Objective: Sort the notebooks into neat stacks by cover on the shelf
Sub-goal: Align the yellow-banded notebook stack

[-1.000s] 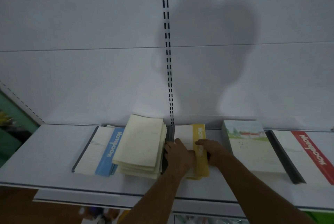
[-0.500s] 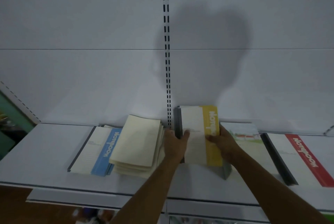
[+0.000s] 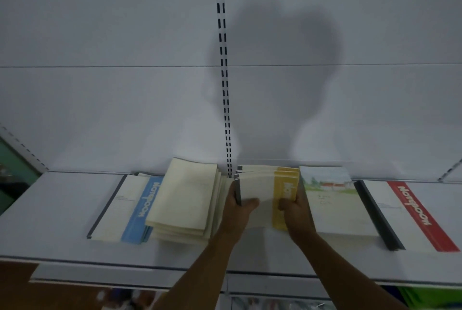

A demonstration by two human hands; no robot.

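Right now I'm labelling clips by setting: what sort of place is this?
Probably a stationery shop aisle: a white metal shelf, a slotted upright rail on the back panel, and stacked notebooks like the red-striped ones.

two bare forearms, no sleeves, left hand (image 3: 237,212), right hand (image 3: 296,212), no jewellery

The small stack of white notebooks with a yellow band (image 3: 268,184), lying flat on the white shelf (image 3: 50,209) a second ago and raised upright half a second ago, has been lowered again. It is now gripped at its two sides by the left hand (image 3: 237,212) and the right hand (image 3: 296,212), its covers fanned apart at the far edge.
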